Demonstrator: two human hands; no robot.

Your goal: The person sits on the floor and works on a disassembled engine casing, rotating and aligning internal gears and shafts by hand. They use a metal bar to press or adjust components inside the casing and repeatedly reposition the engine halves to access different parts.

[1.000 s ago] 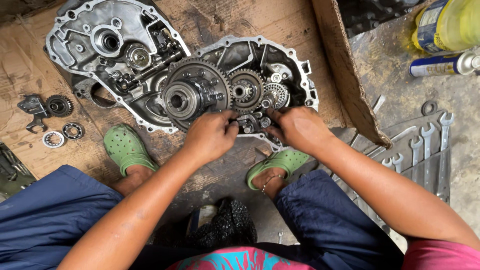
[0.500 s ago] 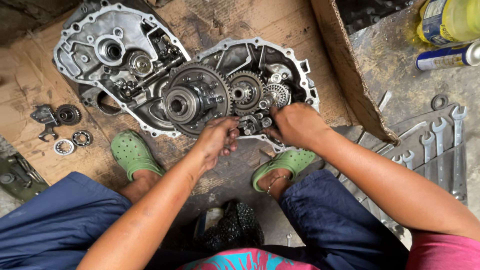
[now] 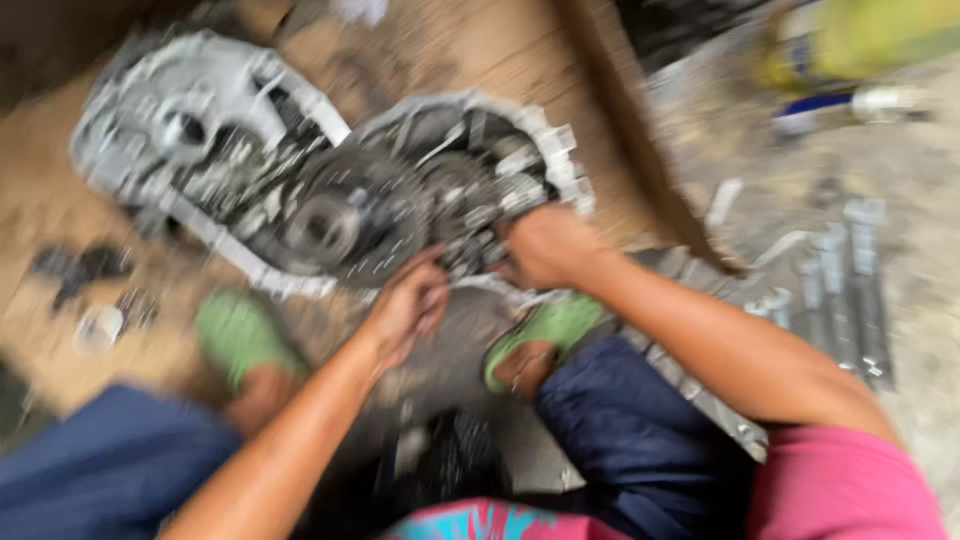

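The whole view is smeared by motion. An open metal gearbox case (image 3: 190, 130) lies on cardboard, with a large gear (image 3: 325, 225) at its middle and smaller gears (image 3: 470, 200) to the right. My right hand (image 3: 545, 245) rests, fingers curled, on the case's near edge beside the small gears. My left hand (image 3: 410, 305) sits just below the case's rim under the large gear, fingers bent toward it. Blur hides whether either hand holds a part.
Loose bearings and small parts (image 3: 95, 295) lie at left on the cardboard (image 3: 420, 50). Several wrenches (image 3: 850, 280) lie at right on the concrete. A yellow bottle (image 3: 860, 40) and a spray can (image 3: 850, 105) are at top right. My green sandals (image 3: 240, 335) are below the case.
The camera has swung, blurring the view. My left hand has drawn back slightly from the small gears toward me. My right hand stays at the case's near edge.
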